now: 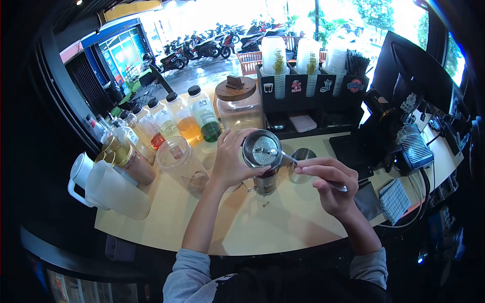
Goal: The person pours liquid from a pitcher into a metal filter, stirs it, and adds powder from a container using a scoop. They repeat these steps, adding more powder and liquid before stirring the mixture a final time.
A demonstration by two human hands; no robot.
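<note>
My left hand (pixel 231 157) grips a round metal coffee dripper (pixel 256 158) by its side, fingers around the wall. Small holes show in a pattern inside it. Below the dripper is a glass mug (pixel 266 186) with a handle and dark contents; whether the two touch is hard to tell. My right hand (pixel 334 183) pinches a metal spoon (pixel 288 157), whose far end reaches into the dripper. A short clear glass (pixel 303 174) stands between the mug and my right hand. To the left is a clear plastic tub (pixel 183 169) with a little brown stuff in it.
Several bottles of coloured liquid (pixel 189 129) line the back left, near a wooden-lidded jar (pixel 237 108). White jugs (pixel 117 189) stand left. Behind is a black cup organizer (pixel 308 103). An espresso machine (pixel 386 136) and a checked cloth (pixel 395 201) are at right.
</note>
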